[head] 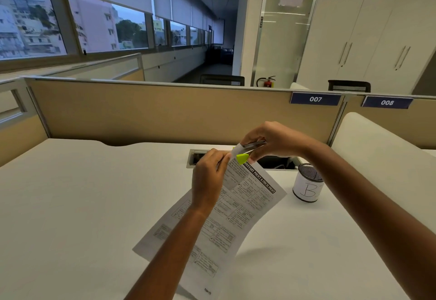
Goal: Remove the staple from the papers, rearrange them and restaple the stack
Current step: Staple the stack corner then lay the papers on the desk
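Nearest the near worktop edge, the papers run lengthwise toward the far edge, left hand fingers pinching their far corner, right hand fingers gripping the stapler there.

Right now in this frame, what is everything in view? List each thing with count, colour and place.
papers: one stack, white with black print, held above the desk, top corner at the stapler
stapler: one, lime green and metal, at the papers' top corner
pen cup: one, black mesh with white label marked B, on the desk at right
desk: one, white
cable cutout: one, grey-rimmed, at the desk's back edge
partition: one, tan, behind the desk
number plates: two, blue, 007 and 008
fire extinguisher: one, red, beyond the partition
left hand: pinching the papers' corner
right hand: gripping the stapler
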Tool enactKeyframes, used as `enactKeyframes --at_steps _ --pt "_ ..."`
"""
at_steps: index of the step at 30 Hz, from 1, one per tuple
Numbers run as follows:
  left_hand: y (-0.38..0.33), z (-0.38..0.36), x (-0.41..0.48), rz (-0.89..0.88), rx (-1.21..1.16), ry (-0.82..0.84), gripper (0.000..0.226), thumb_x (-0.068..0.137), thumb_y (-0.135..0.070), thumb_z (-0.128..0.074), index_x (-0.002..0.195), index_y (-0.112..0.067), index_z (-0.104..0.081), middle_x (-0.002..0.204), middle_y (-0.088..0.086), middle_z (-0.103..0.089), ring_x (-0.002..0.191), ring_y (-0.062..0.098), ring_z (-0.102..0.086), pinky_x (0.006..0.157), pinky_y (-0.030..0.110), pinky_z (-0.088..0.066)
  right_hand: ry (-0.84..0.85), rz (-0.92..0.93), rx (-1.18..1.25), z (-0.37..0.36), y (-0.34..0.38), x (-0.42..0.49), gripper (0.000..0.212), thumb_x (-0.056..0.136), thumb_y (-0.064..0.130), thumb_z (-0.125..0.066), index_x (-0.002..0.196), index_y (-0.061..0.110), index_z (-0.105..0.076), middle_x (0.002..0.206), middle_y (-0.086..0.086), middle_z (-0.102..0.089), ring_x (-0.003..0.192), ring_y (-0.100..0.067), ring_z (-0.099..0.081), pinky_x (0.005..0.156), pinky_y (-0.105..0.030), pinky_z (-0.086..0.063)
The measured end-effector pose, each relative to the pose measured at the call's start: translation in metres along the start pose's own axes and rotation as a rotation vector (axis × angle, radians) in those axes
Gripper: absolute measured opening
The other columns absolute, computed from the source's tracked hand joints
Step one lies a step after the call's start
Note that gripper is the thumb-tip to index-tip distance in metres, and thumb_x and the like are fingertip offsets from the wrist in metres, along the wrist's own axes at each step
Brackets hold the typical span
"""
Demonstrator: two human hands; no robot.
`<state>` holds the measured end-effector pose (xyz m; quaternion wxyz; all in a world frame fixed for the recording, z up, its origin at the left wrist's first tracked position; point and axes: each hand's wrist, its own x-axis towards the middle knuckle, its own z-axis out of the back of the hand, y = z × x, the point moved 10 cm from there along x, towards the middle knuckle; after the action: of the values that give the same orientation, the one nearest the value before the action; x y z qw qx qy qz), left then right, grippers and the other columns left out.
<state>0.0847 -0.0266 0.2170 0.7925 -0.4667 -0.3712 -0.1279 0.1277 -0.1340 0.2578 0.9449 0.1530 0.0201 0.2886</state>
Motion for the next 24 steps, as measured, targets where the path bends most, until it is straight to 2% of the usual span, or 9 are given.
enactKeyframes --at_steps 3,5,9,11,14,16,19,22,24 --pt "-0.006 -0.002 0.000 -0.024 -0.003 0.018 0.019 0.086 -0.014 -0.056 0.085 0.002 -0.065 0.080 0.018 -0.066 0.068 0.016 -0.056 0.058 0.024 -0.048 -0.032 0.016 -0.105 0.001 0.005 0.001 0.032 0.072 0.022 -0.074 0.104 0.017 -0.066 0.104 -0.004 -0.071 0.081 -0.015 -0.060 0.063 -0.021 -0.046" --pt "-0.006 -0.002 0.000 -0.020 -0.014 0.021 0.019 0.086 -0.014 -0.056 0.083 0.002 -0.065 0.080 0.017 -0.066 0.068 0.017 -0.057 0.058 0.020 -0.045 -0.053 0.009 -0.182 0.002 0.006 0.000 0.030 0.072 0.026 -0.074 0.101 0.021 -0.067 0.098 -0.001 -0.072 0.077 -0.013 -0.059 0.059 -0.022 -0.045" --pt "0.000 -0.005 -0.002 0.018 -0.017 0.041 0.019 0.087 -0.013 -0.055 0.081 0.002 -0.065 0.077 0.014 -0.064 0.068 0.021 -0.059 0.059 0.033 -0.052 -0.056 0.019 -0.292 -0.002 0.010 0.002 0.031 0.073 0.029 -0.073 0.102 0.020 -0.067 0.097 0.000 -0.072 0.076 -0.012 -0.057 0.061 -0.022 -0.047" --pt "0.006 -0.008 -0.002 0.064 -0.043 0.059 0.020 0.087 -0.016 -0.054 0.078 0.000 -0.064 0.071 0.003 -0.060 0.064 0.016 -0.057 0.054 0.029 -0.050 -0.060 0.027 -0.342 -0.004 0.011 0.003 0.030 0.073 0.030 -0.073 0.101 0.020 -0.067 0.096 0.000 -0.072 0.075 -0.012 -0.056 0.057 -0.020 -0.042" --pt "0.013 -0.018 -0.005 0.159 -0.137 0.153 0.026 0.083 -0.036 -0.055 0.087 -0.011 -0.062 0.074 -0.011 -0.056 0.066 0.007 -0.057 0.054 0.017 -0.045 -0.088 0.047 -0.415 -0.003 0.016 0.004 0.028 0.074 0.029 -0.072 0.101 0.022 -0.067 0.097 0.001 -0.072 0.081 -0.016 -0.060 0.066 -0.031 -0.049" --pt "0.016 -0.027 -0.007 0.191 -0.137 0.241 0.037 0.075 -0.047 -0.060 0.097 -0.017 -0.059 0.086 -0.006 -0.060 0.077 0.008 -0.060 0.062 0.020 -0.052 -0.103 0.069 -0.455 -0.003 0.020 0.003 0.025 0.077 0.027 -0.069 0.102 0.022 -0.066 0.099 0.001 -0.072 0.086 -0.018 -0.063 0.075 -0.035 -0.052" --pt "0.012 -0.030 -0.006 0.163 -0.122 0.264 0.030 0.076 -0.034 -0.066 0.094 -0.010 -0.061 0.088 0.005 -0.060 0.076 0.014 -0.058 0.065 0.027 -0.053 -0.101 0.104 -0.484 -0.007 0.026 0.003 0.024 0.080 0.026 -0.066 0.103 0.020 -0.066 0.100 0.000 -0.072 0.090 -0.019 -0.064 0.082 -0.038 -0.052" --pt "0.012 -0.026 -0.004 0.144 -0.158 0.222 0.024 0.077 -0.026 -0.066 0.089 -0.006 -0.063 0.082 0.004 -0.059 0.069 0.008 -0.053 0.060 0.017 -0.047 -0.147 0.130 -0.493 -0.008 0.029 0.002 0.021 0.083 0.026 -0.063 0.103 0.020 -0.065 0.100 0.000 -0.072 0.092 -0.019 -0.063 0.088 -0.035 -0.046" --pt "0.013 -0.022 -0.003 0.135 -0.161 0.174 0.021 0.078 -0.025 -0.066 0.086 -0.005 -0.064 0.079 0.004 -0.059 0.069 0.011 -0.054 0.060 0.020 -0.047 -0.207 0.148 -0.500 -0.009 0.032 0.000 0.019 0.085 0.024 -0.059 0.103 0.020 -0.064 0.102 -0.001 -0.070 0.096 -0.019 -0.060 0.088 -0.033 -0.038"
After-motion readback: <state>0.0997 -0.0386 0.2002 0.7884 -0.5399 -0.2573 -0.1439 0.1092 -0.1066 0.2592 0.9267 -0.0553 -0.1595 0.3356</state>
